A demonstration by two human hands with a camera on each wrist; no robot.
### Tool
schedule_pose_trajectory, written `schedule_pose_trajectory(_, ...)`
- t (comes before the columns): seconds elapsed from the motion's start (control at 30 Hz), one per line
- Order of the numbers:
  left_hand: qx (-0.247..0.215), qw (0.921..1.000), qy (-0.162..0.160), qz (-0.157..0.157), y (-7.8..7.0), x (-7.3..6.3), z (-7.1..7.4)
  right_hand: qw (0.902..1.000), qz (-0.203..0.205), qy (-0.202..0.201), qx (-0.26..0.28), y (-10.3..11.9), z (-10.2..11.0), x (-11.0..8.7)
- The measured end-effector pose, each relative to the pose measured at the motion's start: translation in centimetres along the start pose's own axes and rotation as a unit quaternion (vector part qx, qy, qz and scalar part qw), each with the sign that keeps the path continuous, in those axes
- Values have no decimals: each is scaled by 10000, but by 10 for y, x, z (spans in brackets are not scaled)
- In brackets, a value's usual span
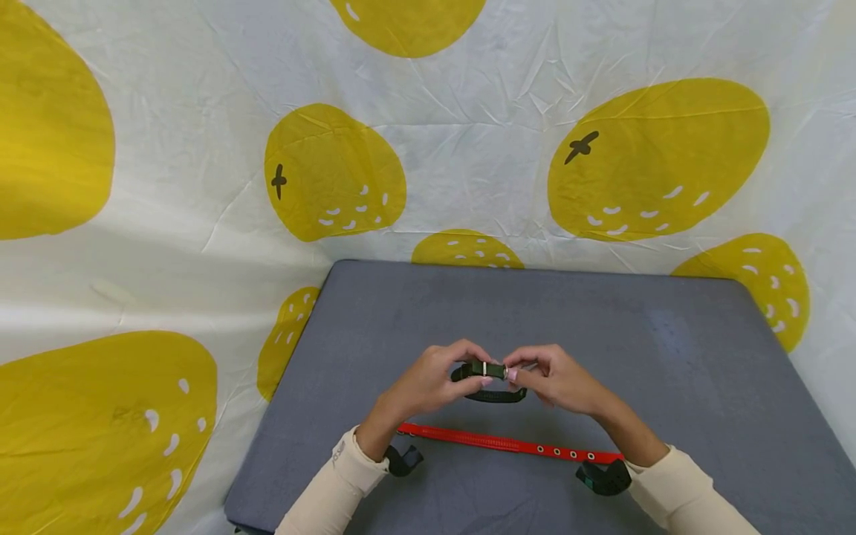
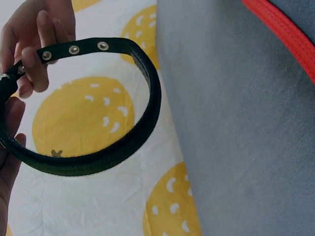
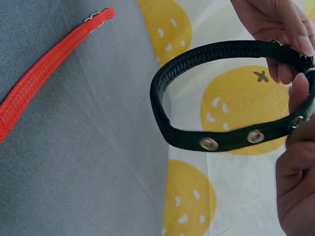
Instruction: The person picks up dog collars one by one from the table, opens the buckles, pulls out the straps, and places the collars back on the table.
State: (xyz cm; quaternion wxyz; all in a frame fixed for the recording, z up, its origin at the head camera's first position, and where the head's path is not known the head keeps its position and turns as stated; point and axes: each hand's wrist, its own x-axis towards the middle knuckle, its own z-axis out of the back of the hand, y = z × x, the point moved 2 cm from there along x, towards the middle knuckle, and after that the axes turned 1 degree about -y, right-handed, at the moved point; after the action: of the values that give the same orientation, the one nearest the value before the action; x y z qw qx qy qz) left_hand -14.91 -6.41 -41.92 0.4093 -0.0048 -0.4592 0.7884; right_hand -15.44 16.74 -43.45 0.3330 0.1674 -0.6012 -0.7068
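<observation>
A dark green pet collar (image 1: 496,397), bent into a loop, is held up over the grey surface by both hands. My left hand (image 1: 438,377) pinches it beside the buckle, thumb below and fingers above. The right hand (image 1: 551,377) pinches the strap at the other side of the buckle. In the right wrist view the green collar (image 3: 192,54) shows metal eyelets along its lower strap, and its buckle end is partly hidden by fingers. The left wrist view shows the strap's eyelets near the right hand's fingers (image 2: 37,69).
A red collar (image 1: 481,440) with eyelets lies stretched out on the grey padded table (image 1: 568,319), nearer my body than the hands. Its metal-ringed end (image 3: 101,17) shows in the right wrist view. Behind and to the left hangs a white cloth (image 1: 461,96) with yellow fruit prints.
</observation>
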Motion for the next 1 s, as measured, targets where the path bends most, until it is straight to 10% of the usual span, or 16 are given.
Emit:
schedule_pose_trajectory(0.43,451,9982,269,-275,0,1,-1,9999,-100,14,-109,-2,-5,5)
schedule_pose_trajectory(0.73,1778,9774,140,-1136,0,4,-5,9995,-280,-112,-134,0,-7,6)
schedule_pose_trajectory(1.0,2102,9694,-48,-1264,-1,5,-5,9999,-96,-71,-19,-1,-6,7)
